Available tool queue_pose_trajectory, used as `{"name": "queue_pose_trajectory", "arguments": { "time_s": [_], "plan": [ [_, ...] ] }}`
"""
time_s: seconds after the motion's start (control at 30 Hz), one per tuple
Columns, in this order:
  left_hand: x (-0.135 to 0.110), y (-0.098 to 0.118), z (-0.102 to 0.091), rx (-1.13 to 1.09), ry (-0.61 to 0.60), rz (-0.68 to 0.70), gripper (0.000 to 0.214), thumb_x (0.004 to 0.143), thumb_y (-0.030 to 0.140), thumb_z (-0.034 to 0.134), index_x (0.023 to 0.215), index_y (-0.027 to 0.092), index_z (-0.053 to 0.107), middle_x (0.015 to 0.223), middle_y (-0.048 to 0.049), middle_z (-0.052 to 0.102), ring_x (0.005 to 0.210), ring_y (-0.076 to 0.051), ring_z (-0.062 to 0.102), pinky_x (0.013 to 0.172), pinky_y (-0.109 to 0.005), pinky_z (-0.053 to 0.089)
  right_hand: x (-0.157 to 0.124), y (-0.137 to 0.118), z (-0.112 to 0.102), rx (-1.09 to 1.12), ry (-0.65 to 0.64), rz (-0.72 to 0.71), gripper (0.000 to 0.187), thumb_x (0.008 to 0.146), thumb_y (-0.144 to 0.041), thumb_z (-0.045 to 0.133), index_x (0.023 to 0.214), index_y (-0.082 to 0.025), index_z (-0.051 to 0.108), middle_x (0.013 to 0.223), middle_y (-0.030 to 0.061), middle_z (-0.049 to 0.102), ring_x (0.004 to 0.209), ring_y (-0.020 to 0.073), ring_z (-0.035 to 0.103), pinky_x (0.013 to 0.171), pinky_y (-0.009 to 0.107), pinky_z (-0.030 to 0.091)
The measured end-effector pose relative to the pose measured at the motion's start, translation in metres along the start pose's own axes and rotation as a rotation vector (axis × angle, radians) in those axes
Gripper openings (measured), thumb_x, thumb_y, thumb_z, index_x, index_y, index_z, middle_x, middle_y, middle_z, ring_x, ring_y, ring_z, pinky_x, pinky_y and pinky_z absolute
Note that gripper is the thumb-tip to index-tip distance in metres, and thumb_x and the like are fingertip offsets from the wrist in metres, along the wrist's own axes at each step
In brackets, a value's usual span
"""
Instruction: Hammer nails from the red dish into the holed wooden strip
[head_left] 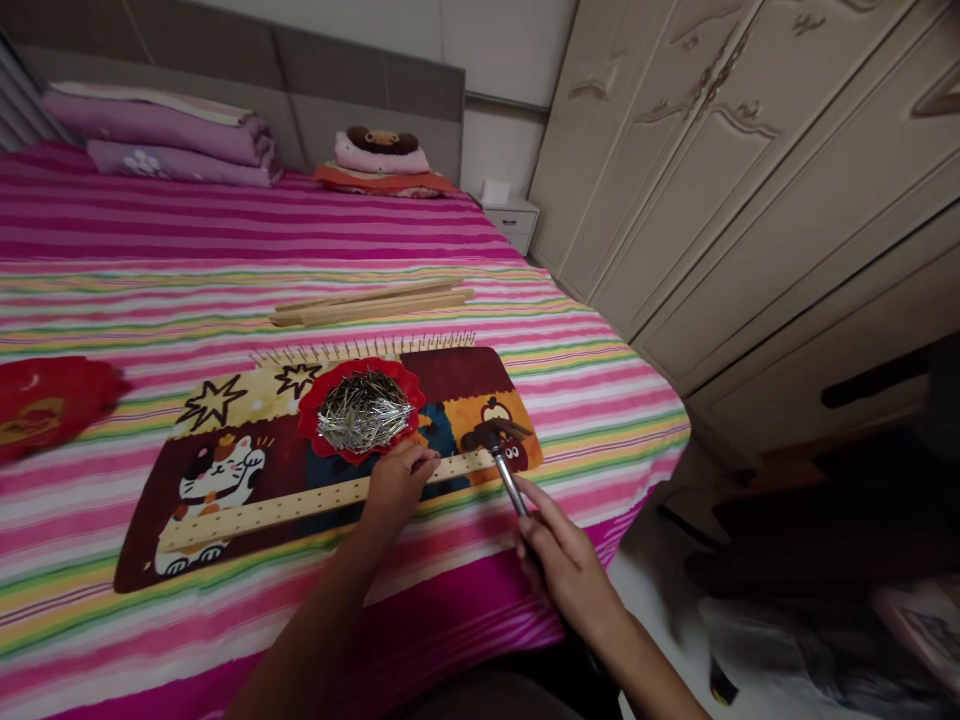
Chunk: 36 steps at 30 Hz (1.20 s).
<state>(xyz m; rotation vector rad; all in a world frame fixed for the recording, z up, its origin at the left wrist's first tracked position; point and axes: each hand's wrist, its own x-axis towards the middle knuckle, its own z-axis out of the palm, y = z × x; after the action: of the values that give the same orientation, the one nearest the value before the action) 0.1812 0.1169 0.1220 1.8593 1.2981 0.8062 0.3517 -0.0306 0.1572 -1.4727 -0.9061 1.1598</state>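
Right hand [570,570] grips a hammer [508,482] pointing forward and left.

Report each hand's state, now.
Left hand: curled at the wooden strip; cannot tell if it holds anything.
Right hand: closed, holding a hammer.

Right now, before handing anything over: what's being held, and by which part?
The right hand holds a small hammer by its grip, below the metal shaft. The left hand sits over a perforated wooden strip; whether it holds anything cannot be told.
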Motion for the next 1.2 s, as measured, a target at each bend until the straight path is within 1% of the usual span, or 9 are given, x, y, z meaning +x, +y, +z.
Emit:
{"name": "queue_pose_trajectory", "arguments": {
  "time_s": [0.1, 0.2, 0.4, 0.63, 0.73, 0.87, 1.0, 1.1, 1.2],
  "plan": [
    [0.000, -0.002, 0.002, 0.012, 0.005, 0.004, 0.015, 0.072, 0.031, 0.054, 0.069, 0.022, 0.065, 0.073, 0.0001, 0.062, 0.072, -0.014, 0.056, 0.069, -0.025, 0.041, 0.006, -0.012, 0.008, -0.198, -0.118, -0.175, 0.041, 0.085, -0.030, 0.049, 0.126, -0.024, 0.054, 0.056, -0.0050, 0.045, 0.048, 0.0096, 0.040, 0.046, 0.021, 0.034],
    [0.000, -0.002, 0.002, 0.020, 0.005, -0.007, 0.013, 0.072, 0.029, 0.054, 0.070, 0.021, 0.065, 0.073, -0.0001, 0.061, 0.070, -0.014, 0.056, 0.066, -0.024, 0.040, 0.012, -0.018, 0.015, -0.268, -0.132, -0.290, 0.044, 0.085, -0.024, 0.049, 0.128, -0.025, 0.052, 0.056, -0.0054, 0.041, 0.048, 0.0097, 0.035, 0.049, 0.022, 0.033],
    [-0.001, -0.002, 0.001, 0.097, -0.002, 0.012, 0.014, 0.072, 0.026, 0.054, 0.060, 0.021, 0.060, 0.067, 0.0006, 0.057, 0.065, -0.013, 0.052, 0.063, -0.025, 0.038, 0.014, -0.019, 0.016, -0.270, -0.171, -0.252, 0.041, 0.082, -0.025, 0.051, 0.123, -0.025, 0.058, 0.054, -0.0053, 0.043, 0.046, 0.0095, 0.035, 0.047, 0.022, 0.034],
    [-0.002, -0.006, 0.006, 0.046, 0.010, -0.001, 0.014, 0.073, 0.026, 0.053, 0.072, 0.022, 0.066, 0.072, 0.0000, 0.060, 0.070, -0.014, 0.055, 0.068, -0.026, 0.042, 0.013, -0.004, 0.004, 0.182, 0.243, 0.052, 0.055, 0.076, -0.040, 0.060, 0.128, -0.026, 0.047, 0.060, -0.0047, 0.053, 0.041, 0.0080, 0.041, 0.033, 0.017, 0.031],
    [-0.004, -0.004, 0.004, 0.009, -0.001, -0.024, 0.015, 0.072, 0.025, 0.055, 0.078, 0.021, 0.068, 0.075, -0.0008, 0.061, 0.067, -0.013, 0.056, 0.066, -0.026, 0.044, 0.020, 0.018, -0.008, 0.404, 0.326, 0.173, 0.061, 0.070, -0.038, 0.065, 0.126, -0.027, 0.044, 0.056, -0.0069, 0.051, 0.037, 0.0073, 0.039, 0.029, 0.015, 0.029],
    [-0.006, 0.000, -0.025, 0.070, 0.100, -0.008, 0.018, 0.075, 0.029, 0.053, 0.083, 0.022, 0.067, 0.082, -0.0020, 0.064, 0.071, -0.014, 0.057, 0.067, -0.025, 0.046, 0.026, 0.050, -0.019, 0.548, 0.341, 0.182, 0.055, 0.068, -0.036, 0.066, 0.118, -0.028, 0.045, 0.053, -0.0091, 0.048, 0.034, 0.0054, 0.036, 0.028, 0.012, 0.028],
    [0.007, -0.003, -0.067, 0.438, 0.342, -0.090, 0.024, 0.079, 0.030, 0.047, 0.088, 0.020, 0.066, 0.092, -0.0067, 0.065, 0.086, -0.020, 0.058, 0.078, -0.030, 0.044, 0.027, 0.064, -0.020, 0.537, 0.337, 0.155, 0.054, 0.069, -0.037, 0.066, 0.118, -0.029, 0.045, 0.055, -0.0086, 0.049, 0.034, 0.0055, 0.037, 0.027, 0.012, 0.028],
    [0.024, -0.008, -0.083, 0.726, 0.278, -0.152, 0.030, 0.081, 0.031, 0.043, 0.091, 0.016, 0.067, 0.093, -0.0117, 0.064, 0.090, -0.024, 0.059, 0.077, -0.032, 0.043, 0.027, 0.064, -0.020, 0.560, 0.328, 0.163, 0.054, 0.069, -0.036, 0.066, 0.119, -0.030, 0.045, 0.054, -0.0089, 0.049, 0.035, 0.0053, 0.036, 0.027, 0.012, 0.028],
    [0.037, -0.008, -0.084, 0.898, 0.166, -0.226, 0.032, 0.081, 0.033, 0.041, 0.086, 0.016, 0.067, 0.090, -0.0139, 0.065, 0.087, -0.027, 0.061, 0.070, -0.033, 0.043, 0.027, 0.062, -0.021, 0.571, 0.319, 0.169, 0.052, 0.070, -0.035, 0.066, 0.117, -0.029, 0.045, 0.054, -0.0089, 0.049, 0.035, 0.0046, 0.036, 0.028, 0.011, 0.028]
  ]
}}
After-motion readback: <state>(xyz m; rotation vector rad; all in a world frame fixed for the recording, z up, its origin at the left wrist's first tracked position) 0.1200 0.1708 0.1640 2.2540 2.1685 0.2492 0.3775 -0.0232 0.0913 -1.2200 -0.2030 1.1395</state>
